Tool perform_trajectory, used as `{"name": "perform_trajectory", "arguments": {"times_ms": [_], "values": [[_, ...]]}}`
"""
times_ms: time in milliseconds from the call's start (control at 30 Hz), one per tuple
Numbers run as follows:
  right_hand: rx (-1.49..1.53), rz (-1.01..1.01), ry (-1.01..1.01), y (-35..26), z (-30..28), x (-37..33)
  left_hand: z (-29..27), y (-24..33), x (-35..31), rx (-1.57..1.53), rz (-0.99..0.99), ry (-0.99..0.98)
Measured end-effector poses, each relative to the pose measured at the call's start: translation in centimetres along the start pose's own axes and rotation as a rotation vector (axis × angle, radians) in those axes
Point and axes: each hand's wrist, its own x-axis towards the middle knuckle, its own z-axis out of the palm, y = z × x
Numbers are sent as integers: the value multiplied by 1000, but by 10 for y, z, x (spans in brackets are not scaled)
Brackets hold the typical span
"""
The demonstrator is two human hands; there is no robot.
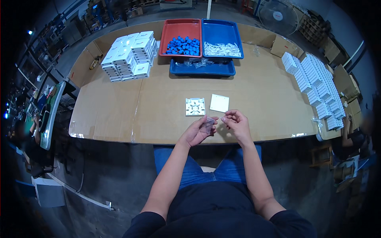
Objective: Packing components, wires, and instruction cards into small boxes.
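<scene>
My left hand (195,132) is closed on a small clear plastic bag (209,123), held just over the front edge of the table. Beside it, my right hand (238,126) pinches thumb and forefinger together at the bag's right end. Whether those fingers grip the bag's edge or a tiny piece at its mouth is too small to tell. Just beyond my left hand lies an open white square case (195,112) with small dark parts and a round layout inside. To its right, a flat white square cover (219,103) rests slightly turned on the cardboard.
Farther back stand a red tray (180,27) of blue pieces, a blue tray (220,29) of white sleeve-like pieces, and a lower blue tray (202,72) with clear bags. White cases (126,55) are stacked at left; more white stacks (317,89) line the right. People sit at both sides.
</scene>
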Motion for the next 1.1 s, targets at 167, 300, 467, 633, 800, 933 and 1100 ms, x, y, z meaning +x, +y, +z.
{"name": "perform_trajectory", "arguments": {"times_ms": [167, 300, 467, 633, 800, 933, 1100], "values": [[-195, -64, -93, -3, -4, -1, 5, -1, -5, 18, 16, 25], [-225, -106, -121, -2, 3, 8, 2, -2, -4, 71, -9, 39], [-354, -135, -185, -5, 8, 16, -4, -2, -3, 91, -13, 33], [-521, -218, -400, -27, 10, 24, -9, -3, 0, 36, -25, -24], [-410, -154, -561, -5, -2, 39, -4, -5, -2, 24, -38, 3], [-371, -92, -656, 4, -7, 40, -6, -6, -2, 4, -32, -10], [-459, 24, -672, -17, 13, 37, 3, -1, -2, 30, -68, -27]]}}
